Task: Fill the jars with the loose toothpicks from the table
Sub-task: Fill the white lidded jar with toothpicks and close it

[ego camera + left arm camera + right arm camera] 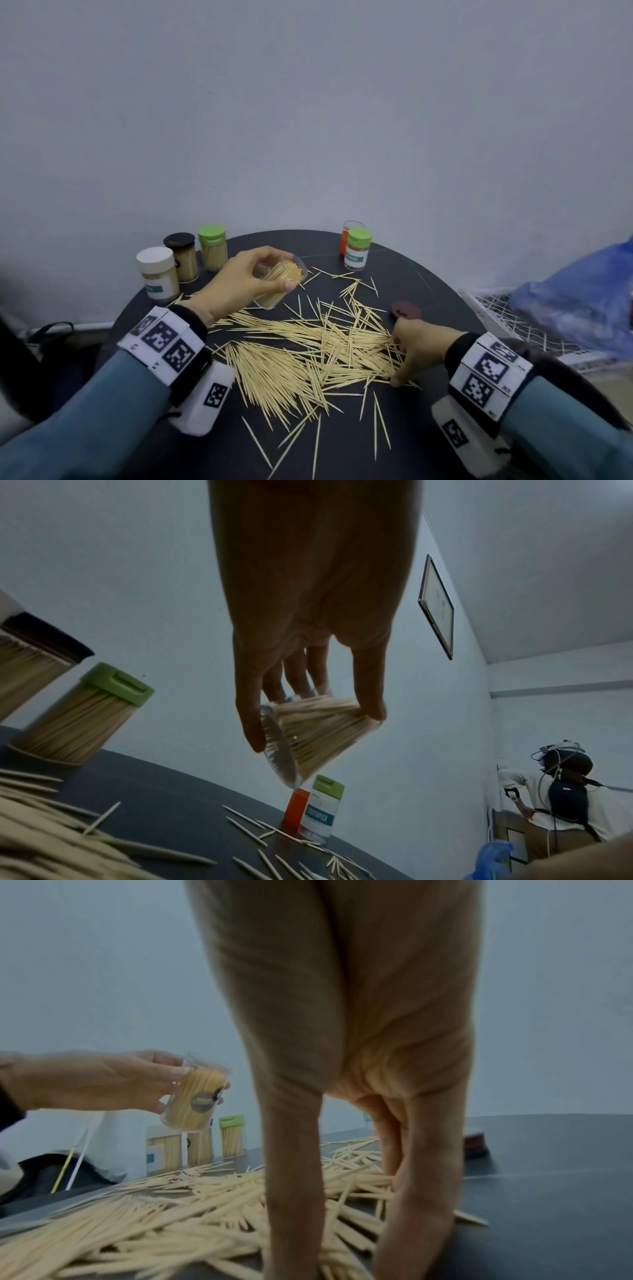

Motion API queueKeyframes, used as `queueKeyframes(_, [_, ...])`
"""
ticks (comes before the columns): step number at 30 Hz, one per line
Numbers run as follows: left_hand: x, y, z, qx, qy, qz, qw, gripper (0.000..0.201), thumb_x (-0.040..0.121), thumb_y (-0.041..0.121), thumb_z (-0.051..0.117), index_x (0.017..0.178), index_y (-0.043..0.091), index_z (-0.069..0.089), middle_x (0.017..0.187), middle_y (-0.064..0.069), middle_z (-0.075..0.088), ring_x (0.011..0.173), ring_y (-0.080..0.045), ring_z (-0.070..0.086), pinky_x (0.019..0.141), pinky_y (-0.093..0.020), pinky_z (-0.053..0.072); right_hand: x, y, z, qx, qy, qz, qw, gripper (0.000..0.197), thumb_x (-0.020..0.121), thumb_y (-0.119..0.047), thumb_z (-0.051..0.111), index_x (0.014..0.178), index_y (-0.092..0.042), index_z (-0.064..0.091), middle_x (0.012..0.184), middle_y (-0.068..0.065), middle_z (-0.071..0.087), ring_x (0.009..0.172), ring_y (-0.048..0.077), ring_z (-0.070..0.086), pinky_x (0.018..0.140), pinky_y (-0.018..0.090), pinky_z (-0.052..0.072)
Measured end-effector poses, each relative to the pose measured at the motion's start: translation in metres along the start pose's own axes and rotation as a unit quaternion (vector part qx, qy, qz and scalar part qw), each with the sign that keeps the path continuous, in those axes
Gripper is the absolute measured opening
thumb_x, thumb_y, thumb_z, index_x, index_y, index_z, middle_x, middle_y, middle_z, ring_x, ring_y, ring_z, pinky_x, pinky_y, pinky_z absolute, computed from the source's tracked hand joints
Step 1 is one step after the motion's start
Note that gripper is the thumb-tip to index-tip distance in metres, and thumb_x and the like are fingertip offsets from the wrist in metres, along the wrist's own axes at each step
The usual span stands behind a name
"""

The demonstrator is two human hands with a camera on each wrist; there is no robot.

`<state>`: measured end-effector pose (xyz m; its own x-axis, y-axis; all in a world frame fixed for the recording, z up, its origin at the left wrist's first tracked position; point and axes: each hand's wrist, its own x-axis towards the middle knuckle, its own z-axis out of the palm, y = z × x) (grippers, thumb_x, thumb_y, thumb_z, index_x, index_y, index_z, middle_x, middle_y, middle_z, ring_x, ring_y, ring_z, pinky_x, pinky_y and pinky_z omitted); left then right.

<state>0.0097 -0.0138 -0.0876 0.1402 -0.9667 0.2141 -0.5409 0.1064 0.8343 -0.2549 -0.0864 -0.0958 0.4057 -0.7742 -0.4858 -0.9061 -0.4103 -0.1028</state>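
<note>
My left hand (281, 270) grips a clear lidless jar (270, 296) packed with toothpicks and holds it tilted above the back left of the round black table (442, 284). In the left wrist view my thumb and fingers (371, 710) wrap the jar (325, 748) near its mouth. The right wrist view shows the same jar (193, 1096) held up off the table. A big heap of loose toothpicks (301, 363) covers the table's middle. My right hand (399, 359) reaches down at the heap's right end, its straight thumb and fingers (291, 1191) set apart on the toothpicks (164, 1221).
Three lidded, full jars stand at the back left: white lid (157, 274), dark lid (181, 255), green lid (212, 248). A green-lidded jar (357, 251) and an orange one (345, 240) stand at the back right. A brown lid (406, 310) lies near my right hand. A blue bag (582, 294) is off to the right.
</note>
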Motion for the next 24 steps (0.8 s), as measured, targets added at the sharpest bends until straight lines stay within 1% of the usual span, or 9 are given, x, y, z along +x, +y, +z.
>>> queueKeyframes(3, [-0.004, 0.001, -0.001, -0.013, 0.009, 0.002, 1.000, 0.044, 0.075, 0.027, 0.075, 0.116, 0.026, 0.061, 0.108, 0.005, 0.063, 0.101, -0.015, 0.059, 0.083, -0.029, 0.052, 0.008, -0.009, -0.001, 0.006, 0.012, -0.015, 1.000, 0.065, 0.076, -0.030, 0.077, 0.127, -0.009, 0.041, 0.119, 0.004, 0.054, 0.094, 0.016, 0.056, 0.087, 0.028, 0.050])
queueKeyframes(7, [-0.008, 0.002, -0.004, -0.019, 0.014, 0.004, 1.000, 0.043, 0.076, 0.024, 0.075, 0.117, 0.025, 0.061, 0.108, 0.007, 0.062, 0.101, -0.013, 0.059, 0.078, -0.021, 0.049, 0.016, -0.021, -0.004, 0.014, 0.019, -0.033, 0.999, 0.056, 0.077, -0.026, 0.076, 0.123, -0.009, 0.048, 0.102, -0.002, 0.050, 0.088, 0.015, 0.055, 0.082, 0.026, 0.049])
queueKeyframes(10, [-0.010, 0.004, -0.007, -0.019, 0.018, 0.001, 1.000, 0.042, 0.077, 0.024, 0.075, 0.117, 0.026, 0.060, 0.106, 0.011, 0.061, 0.101, -0.011, 0.058, 0.080, -0.023, 0.049, 0.020, -0.030, -0.006, -0.003, 0.031, -0.050, 0.998, 0.050, 0.078, -0.026, 0.075, 0.120, -0.009, 0.054, 0.109, 0.003, 0.060, 0.088, 0.015, 0.057, 0.081, 0.025, 0.048])
queueKeyframes(13, [-0.010, 0.004, -0.009, -0.028, 0.027, 0.003, 0.999, 0.042, 0.077, 0.024, 0.075, 0.116, 0.026, 0.060, 0.104, 0.014, 0.060, 0.100, -0.010, 0.058, 0.079, -0.023, 0.048, 0.023, -0.036, -0.011, -0.027, 0.044, -0.073, 0.996, 0.043, 0.076, -0.028, 0.077, 0.112, -0.014, 0.058, 0.116, 0.005, 0.062, 0.101, 0.018, 0.059, 0.084, 0.026, 0.047])
queueKeyframes(16, [-0.010, 0.004, -0.010, -0.031, 0.028, 0.005, 0.999, 0.042, 0.077, 0.025, 0.075, 0.116, 0.028, 0.060, 0.106, 0.012, 0.060, 0.101, -0.012, 0.058, 0.080, -0.025, 0.048, 0.027, -0.036, -0.025, -0.004, 0.066, -0.085, 0.994, 0.040, 0.072, -0.026, 0.079, 0.105, -0.019, 0.059, 0.112, 0.003, 0.065, 0.094, 0.014, 0.057, 0.083, 0.025, 0.047])
queueKeyframes(18, [-0.008, 0.005, -0.010, -0.029, 0.029, 0.007, 0.999, 0.043, 0.077, 0.026, 0.075, 0.117, 0.028, 0.060, 0.108, 0.011, 0.060, 0.102, -0.013, 0.058, 0.083, -0.029, 0.050, 0.034, -0.033, -0.039, 0.002, 0.099, -0.079, 0.992, 0.037, 0.075, -0.027, 0.077, 0.107, -0.016, 0.063, 0.111, 0.004, 0.065, 0.093, 0.014, 0.056, 0.079, 0.024, 0.045])
queueKeyframes(20, [-0.005, 0.006, -0.009, -0.027, 0.032, 0.010, 0.999, 0.045, 0.076, 0.027, 0.075, 0.118, 0.027, 0.060, 0.108, 0.010, 0.060, 0.102, -0.013, 0.058, 0.085, -0.031, 0.051, 0.045, -0.031, -0.050, -0.006, 0.124, -0.057, 0.991, 0.037, 0.079, -0.029, 0.073, 0.111, -0.012, 0.063, 0.116, 0.005, 0.062, 0.100, 0.017, 0.057, 0.079, 0.024, 0.044])
queueKeyframes(22, [0.000, 0.007, -0.007, -0.031, 0.033, 0.010, 0.999, 0.046, 0.076, 0.027, 0.075, 0.119, 0.026, 0.060, 0.109, 0.010, 0.060, 0.102, -0.012, 0.058, 0.086, -0.031, 0.051, 0.059, -0.029, -0.058, -0.015, 0.128, -0.024, 0.991, 0.046, 0.082, -0.031, 0.070, 0.121, -0.011, 0.055, 0.125, 0.008, 0.056, 0.112, 0.021, 0.053, 0.087, 0.027, 0.043])
queueKeyframes(24, [0.006, 0.005, -0.006, -0.036, 0.033, 0.008, 0.999, 0.045, 0.077, 0.026, 0.076, 0.119, 0.025, 0.060, 0.108, 0.010, 0.060, 0.101, -0.012, 0.058, 0.086, -0.029, 0.050, 0.072, -0.028, -0.063, -0.015, 0.110, 0.007, 0.994, 0.061, 0.083, -0.034, 0.069, 0.132, -0.012, 0.041, 0.134, 0.010, 0.049, 0.122, 0.024, 0.048, 0.095, 0.031, 0.041])
